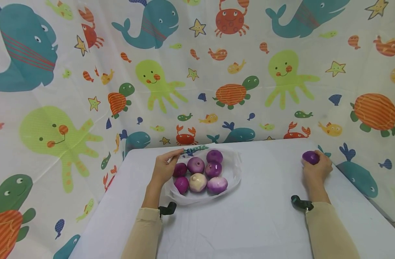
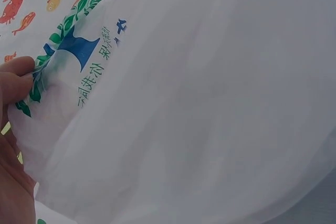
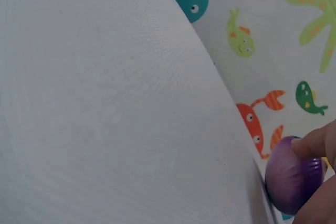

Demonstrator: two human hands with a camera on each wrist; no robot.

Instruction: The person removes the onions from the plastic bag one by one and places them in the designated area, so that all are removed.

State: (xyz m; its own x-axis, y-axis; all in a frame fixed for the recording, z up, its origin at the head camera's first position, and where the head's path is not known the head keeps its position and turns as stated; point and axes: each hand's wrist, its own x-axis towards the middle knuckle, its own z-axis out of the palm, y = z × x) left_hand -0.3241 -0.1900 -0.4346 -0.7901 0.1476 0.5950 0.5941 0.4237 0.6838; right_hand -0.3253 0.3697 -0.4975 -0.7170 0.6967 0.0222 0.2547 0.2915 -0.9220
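Note:
Pinched between the thumb and finger of my left hand (image 1: 165,167) is the rim of a white plastic bag (image 2: 173,103) with green and blue print. The bag (image 1: 234,172) lies spread on the table, with several purple onions (image 1: 196,165) and one pale, peeled-looking onion (image 1: 197,182) on it. Over at the table's far right, my right hand (image 1: 317,171) grips a single purple onion (image 1: 310,157). In the right wrist view, thumb and fingers hold that onion (image 3: 294,177) by its sides, near the table's edge. Part of it is hidden behind the fingers.
A white-covered table (image 1: 249,223) stretches beneath both arms. Behind it and to its sides hangs a curtain (image 1: 197,50) printed with sea animals. The table's right edge (image 1: 362,192) runs close to my right hand.

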